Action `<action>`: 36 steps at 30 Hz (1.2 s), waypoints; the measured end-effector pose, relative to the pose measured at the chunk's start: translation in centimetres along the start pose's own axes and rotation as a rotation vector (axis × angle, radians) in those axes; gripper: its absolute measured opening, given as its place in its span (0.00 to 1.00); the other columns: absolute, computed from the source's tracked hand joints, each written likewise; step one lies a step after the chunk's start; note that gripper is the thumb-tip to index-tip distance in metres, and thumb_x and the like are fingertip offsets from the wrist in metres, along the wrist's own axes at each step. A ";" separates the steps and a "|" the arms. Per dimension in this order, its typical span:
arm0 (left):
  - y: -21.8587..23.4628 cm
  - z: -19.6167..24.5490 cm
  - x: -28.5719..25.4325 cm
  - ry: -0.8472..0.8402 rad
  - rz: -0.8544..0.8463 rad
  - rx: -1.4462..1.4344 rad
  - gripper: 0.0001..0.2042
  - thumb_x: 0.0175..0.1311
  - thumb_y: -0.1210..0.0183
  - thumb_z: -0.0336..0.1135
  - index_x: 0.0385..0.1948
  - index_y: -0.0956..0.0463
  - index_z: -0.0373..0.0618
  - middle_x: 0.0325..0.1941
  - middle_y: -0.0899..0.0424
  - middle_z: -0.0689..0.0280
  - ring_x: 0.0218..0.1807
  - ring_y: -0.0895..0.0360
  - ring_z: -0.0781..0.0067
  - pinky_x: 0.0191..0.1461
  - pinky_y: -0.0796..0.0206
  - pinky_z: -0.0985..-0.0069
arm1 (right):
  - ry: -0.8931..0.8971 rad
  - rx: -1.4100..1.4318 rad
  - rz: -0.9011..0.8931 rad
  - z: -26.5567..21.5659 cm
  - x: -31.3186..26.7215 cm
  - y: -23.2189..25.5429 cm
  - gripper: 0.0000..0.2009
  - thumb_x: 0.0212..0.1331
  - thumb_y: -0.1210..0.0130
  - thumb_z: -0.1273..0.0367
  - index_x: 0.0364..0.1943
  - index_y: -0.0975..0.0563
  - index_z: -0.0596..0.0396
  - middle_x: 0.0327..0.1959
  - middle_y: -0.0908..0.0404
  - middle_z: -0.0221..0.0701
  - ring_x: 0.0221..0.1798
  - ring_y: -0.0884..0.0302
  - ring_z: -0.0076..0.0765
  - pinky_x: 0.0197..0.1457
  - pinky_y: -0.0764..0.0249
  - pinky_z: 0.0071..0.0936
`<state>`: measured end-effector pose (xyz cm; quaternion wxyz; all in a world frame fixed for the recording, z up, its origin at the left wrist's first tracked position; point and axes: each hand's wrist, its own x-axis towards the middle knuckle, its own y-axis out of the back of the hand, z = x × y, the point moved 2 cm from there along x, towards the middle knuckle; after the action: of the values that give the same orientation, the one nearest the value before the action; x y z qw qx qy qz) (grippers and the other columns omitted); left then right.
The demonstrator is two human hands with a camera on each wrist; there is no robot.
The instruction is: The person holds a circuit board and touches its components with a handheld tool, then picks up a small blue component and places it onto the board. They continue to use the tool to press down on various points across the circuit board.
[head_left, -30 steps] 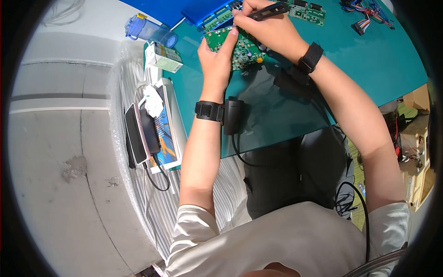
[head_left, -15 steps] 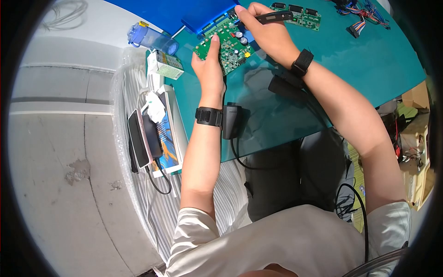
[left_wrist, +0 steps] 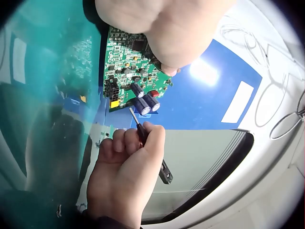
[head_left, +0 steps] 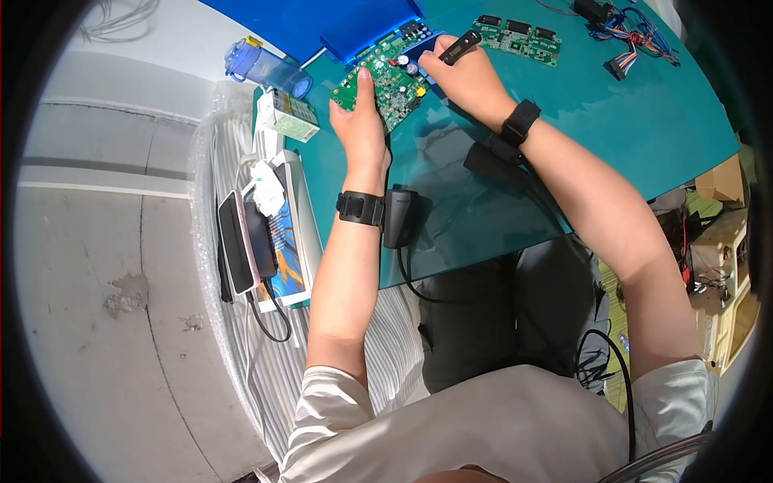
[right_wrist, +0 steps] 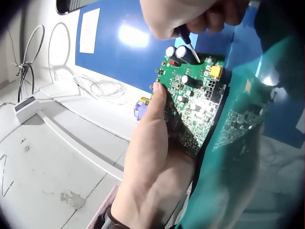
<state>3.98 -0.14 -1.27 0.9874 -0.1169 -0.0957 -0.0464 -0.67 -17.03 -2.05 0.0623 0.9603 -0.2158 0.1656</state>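
A green circuit board point(head_left: 394, 87) with dark capacitors and a yellow connector is in my left hand point(head_left: 361, 137). The left thumb lies across its component side, with the other fingers hidden beneath. My right hand point(head_left: 475, 84) pinches a black-handled screwdriver point(head_left: 460, 49). In the right wrist view, the thin metal shaft point(right_wrist: 193, 52) points at the board's edge beside the large capacitors point(right_wrist: 182, 53). From the left wrist view, the screwdriver point(left_wrist: 138, 125) slants toward the corner near the yellow connector point(left_wrist: 114, 103). A blue metal housing point(head_left: 366, 36) lies just behind the board.
A second green board point(head_left: 519, 42) with black connectors lies right of the right hand. Farther right are bundled coloured wires point(head_left: 636, 44). To the left stand a blue bottle point(head_left: 270, 68) and a small carton point(head_left: 288, 115). Black cables trail from both wrist cameras.
The left hand has shifted left and slightly down with the board, which has turned a little. The right hand has come down away from the left thumb, and its screwdriver handle now tilts more steeply.
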 end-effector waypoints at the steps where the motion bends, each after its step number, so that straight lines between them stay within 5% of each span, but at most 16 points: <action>1: 0.0 0.0 -0.2 0.000 -0.004 0.002 0.12 0.71 0.37 0.36 0.47 0.26 0.41 0.46 0.17 0.64 0.46 0.21 0.77 0.50 0.27 0.75 | 0.031 -0.017 0.030 0.1 -0.3 0.0 0.17 0.61 0.40 0.62 0.22 0.31 0.58 0.19 0.31 0.30 0.24 0.36 0.28 0.31 0.35 0.32; 2: 0.0 0.0 -0.2 0.003 -0.008 0.000 0.12 0.71 0.37 0.36 0.47 0.26 0.41 0.46 0.17 0.64 0.46 0.21 0.77 0.50 0.27 0.75 | 0.061 -0.036 0.055 0.2 -0.2 0.0 0.18 0.63 0.40 0.62 0.21 0.32 0.56 0.17 0.33 0.26 0.23 0.38 0.22 0.28 0.38 0.29; 9: 0.0 -0.1 -0.2 0.014 0.004 0.025 0.10 0.73 0.39 0.37 0.46 0.23 0.41 0.47 0.15 0.65 0.45 0.18 0.74 0.49 0.24 0.73 | 0.065 -0.092 0.012 -0.2 -0.3 0.1 0.20 0.63 0.39 0.61 0.21 0.33 0.58 0.16 0.35 0.27 0.23 0.40 0.26 0.28 0.38 0.31; 12: 0.0 -0.1 -0.1 0.013 0.002 0.029 0.10 0.73 0.39 0.37 0.46 0.23 0.41 0.46 0.15 0.64 0.45 0.18 0.74 0.49 0.24 0.72 | -0.004 -0.063 -0.027 -0.2 -0.2 0.2 0.14 0.57 0.37 0.63 0.26 0.24 0.61 0.21 0.23 0.37 0.26 0.28 0.38 0.34 0.29 0.36; 20: -0.3 0.9 -0.4 0.078 0.026 -0.109 0.11 0.71 0.37 0.35 0.47 0.26 0.40 0.46 0.16 0.63 0.44 0.18 0.74 0.48 0.24 0.72 | -0.029 0.017 -0.070 0.5 0.6 0.5 0.14 0.57 0.37 0.61 0.24 0.23 0.58 0.20 0.24 0.29 0.25 0.29 0.25 0.31 0.31 0.31; 36: 0.4 0.6 0.1 0.179 0.057 -0.220 0.12 0.67 0.35 0.38 0.44 0.23 0.44 0.45 0.16 0.65 0.44 0.17 0.71 0.49 0.23 0.69 | -0.114 0.142 -0.107 0.2 0.5 0.7 0.15 0.60 0.38 0.59 0.22 0.24 0.53 0.19 0.29 0.22 0.24 0.36 0.20 0.29 0.37 0.29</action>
<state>4.02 0.41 -0.79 0.9742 -0.2223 0.0016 -0.0386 -0.50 -17.87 -2.04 -0.0095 0.9803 -0.1553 0.1219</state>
